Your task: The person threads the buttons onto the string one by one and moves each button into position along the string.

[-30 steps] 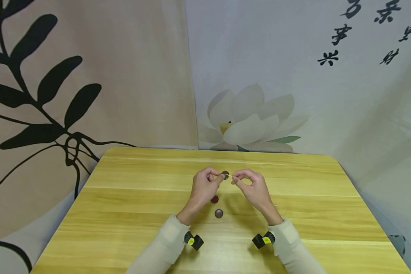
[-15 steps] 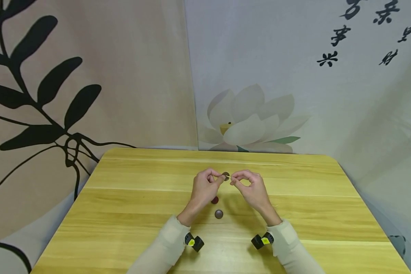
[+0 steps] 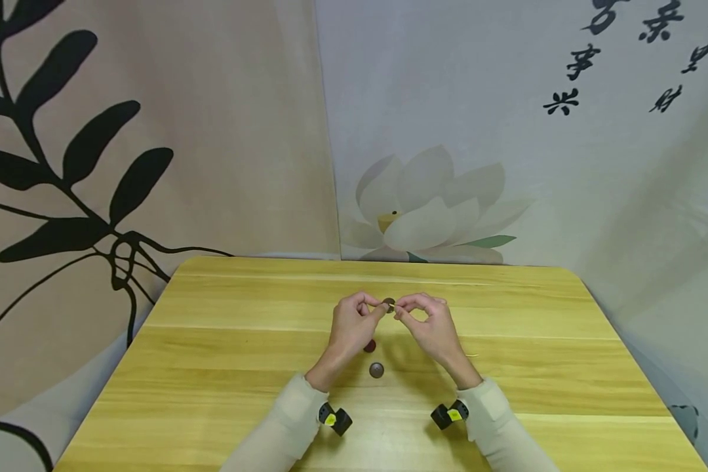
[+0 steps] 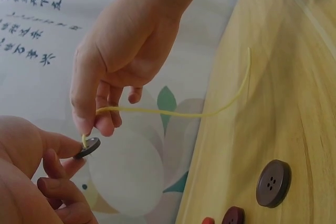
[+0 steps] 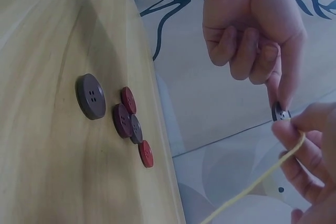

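Observation:
Raised over the table, my left hand (image 3: 351, 322) pinches a small dark button (image 4: 89, 148) by its edge between thumb and fingertips. My right hand (image 3: 429, 326) pinches a yellow cord (image 4: 178, 114) right at the button's face. In the left wrist view a short bit of cord stands at the button's holes, just below the right fingertips. From the right hand the long free part of the cord trails away over the table. The fingertips of both hands nearly meet around the button in the right wrist view, partly covering it.
On the wooden table (image 3: 242, 367) lies a large brown button (image 5: 91, 96). Beyond it are a maroon button (image 5: 123, 120), a dark grey button (image 5: 136, 128) and two red buttons, one nearer (image 5: 128, 100) and one farther (image 5: 146, 153). A printed curtain (image 3: 259, 131) hangs behind.
My right hand has moved slightly left, and the gap between its fingertips and the button has narrowed. My left hand keeps its pinch on the button, almost still.

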Demonstrator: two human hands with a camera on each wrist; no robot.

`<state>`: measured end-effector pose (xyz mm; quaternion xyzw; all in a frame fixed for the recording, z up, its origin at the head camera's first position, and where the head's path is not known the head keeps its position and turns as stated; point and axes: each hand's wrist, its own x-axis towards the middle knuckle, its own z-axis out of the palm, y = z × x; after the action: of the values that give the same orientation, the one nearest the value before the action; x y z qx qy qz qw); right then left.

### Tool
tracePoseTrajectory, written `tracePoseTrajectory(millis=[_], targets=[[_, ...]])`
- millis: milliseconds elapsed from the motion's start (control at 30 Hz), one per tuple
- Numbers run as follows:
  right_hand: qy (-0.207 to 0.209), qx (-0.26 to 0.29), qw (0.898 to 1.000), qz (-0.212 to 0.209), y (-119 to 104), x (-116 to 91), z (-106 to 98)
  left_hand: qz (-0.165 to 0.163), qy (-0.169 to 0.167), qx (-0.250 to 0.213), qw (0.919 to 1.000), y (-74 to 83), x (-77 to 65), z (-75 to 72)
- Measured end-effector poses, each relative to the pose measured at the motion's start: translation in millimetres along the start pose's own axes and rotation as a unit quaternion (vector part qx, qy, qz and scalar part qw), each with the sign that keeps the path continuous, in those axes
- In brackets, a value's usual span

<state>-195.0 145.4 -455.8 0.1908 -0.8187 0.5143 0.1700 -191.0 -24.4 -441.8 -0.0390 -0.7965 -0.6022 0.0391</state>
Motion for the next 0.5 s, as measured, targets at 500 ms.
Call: tracePoseTrajectory(millis=[500], targets=[[-0.002, -0.022, 0.999, -0.028, 3.9, 0.9, -0.9, -0.005, -0.005, -0.003, 1.0000, 3.6, -1.3, 1.7]])
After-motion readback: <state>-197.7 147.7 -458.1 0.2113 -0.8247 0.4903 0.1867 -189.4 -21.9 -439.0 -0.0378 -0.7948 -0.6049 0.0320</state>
